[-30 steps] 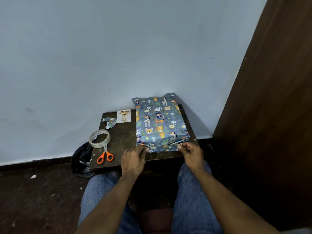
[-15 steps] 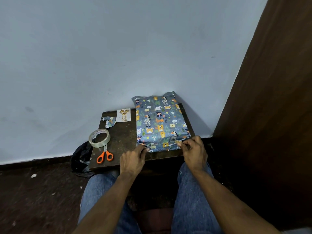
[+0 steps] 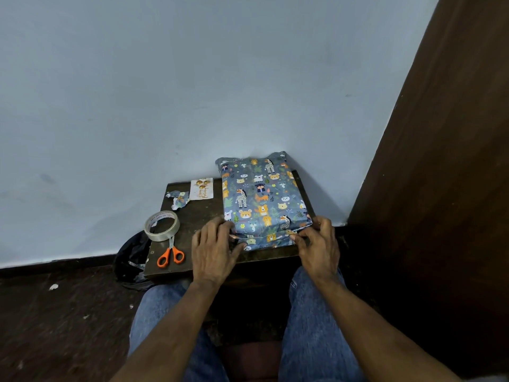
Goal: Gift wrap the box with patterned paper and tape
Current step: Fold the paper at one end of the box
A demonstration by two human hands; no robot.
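Your left hand [image 3: 213, 250] rests its spread fingers [image 3: 234, 248] against the near-left corner of the animal-print blue wrapped box [image 3: 263, 201]; your right hand [image 3: 316, 248] pinches the paper flap at five o'clock. The box lies on the dark wooden counter [image 3: 198, 216].

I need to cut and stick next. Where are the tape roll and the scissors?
tape roll [image 3: 162, 226], head view, on its near outer band.
scissors [image 3: 170, 255], head view, on the orange handles.
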